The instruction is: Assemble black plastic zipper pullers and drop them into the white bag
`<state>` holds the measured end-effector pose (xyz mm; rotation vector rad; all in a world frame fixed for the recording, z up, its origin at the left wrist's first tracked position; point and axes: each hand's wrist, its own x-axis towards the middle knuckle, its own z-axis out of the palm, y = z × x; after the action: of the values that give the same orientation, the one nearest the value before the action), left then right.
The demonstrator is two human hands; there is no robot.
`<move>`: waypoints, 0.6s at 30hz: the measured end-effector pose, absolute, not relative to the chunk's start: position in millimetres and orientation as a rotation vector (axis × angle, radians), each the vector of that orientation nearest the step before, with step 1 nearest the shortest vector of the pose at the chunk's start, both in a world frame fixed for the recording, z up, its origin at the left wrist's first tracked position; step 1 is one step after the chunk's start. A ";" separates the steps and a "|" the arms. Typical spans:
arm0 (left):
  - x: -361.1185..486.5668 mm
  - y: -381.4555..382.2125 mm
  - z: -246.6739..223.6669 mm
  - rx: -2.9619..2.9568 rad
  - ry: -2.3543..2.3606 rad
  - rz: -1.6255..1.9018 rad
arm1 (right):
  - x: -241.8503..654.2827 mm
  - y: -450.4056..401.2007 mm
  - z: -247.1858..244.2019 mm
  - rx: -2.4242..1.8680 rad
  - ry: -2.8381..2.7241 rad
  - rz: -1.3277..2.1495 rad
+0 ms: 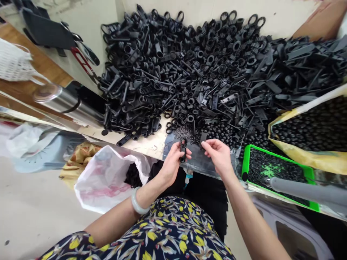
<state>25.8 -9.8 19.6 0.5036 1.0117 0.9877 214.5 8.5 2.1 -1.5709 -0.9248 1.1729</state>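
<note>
My left hand [173,162] is closed around a black plastic part [183,150], a long narrow piece with a rounded, holed end, held upright above the front edge of the table. To its right, my right hand [218,154] pinches a flat black plastic strip [203,137] between thumb and fingertips. The two pieces are apart. Just beyond my hands lie tiny loose bits [187,133] and a spread of small black balls [225,133] on a dark mat [199,159].
Heaped black plastic parts [173,65] fill the table's back. At right are a yellow-edged bag [306,153] of black balls and a green tray [246,164] of small black pieces, crossed by a grey bar [300,189]. A steel flask [67,104] stands left; a white bag [100,184] hangs below.
</note>
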 end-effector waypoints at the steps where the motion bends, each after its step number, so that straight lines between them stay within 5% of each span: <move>1: 26.3 -9.1 19.1 0.500 1.026 0.984 | 215.5 11.1 5.2 -1.521 -0.825 1.217; 9: 35.7 -16.1 27.2 0.450 0.915 0.982 | 180.0 -45.7 22.3 -1.417 -0.675 1.578; 18: 44.1 -26.3 23.1 0.580 0.947 0.909 | 175.0 -59.7 7.5 -1.427 -0.676 1.531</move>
<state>44.1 -26.3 23.1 0.5796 0.9470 0.9090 175.0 -59.7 7.5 -1.4272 -0.6757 1.5307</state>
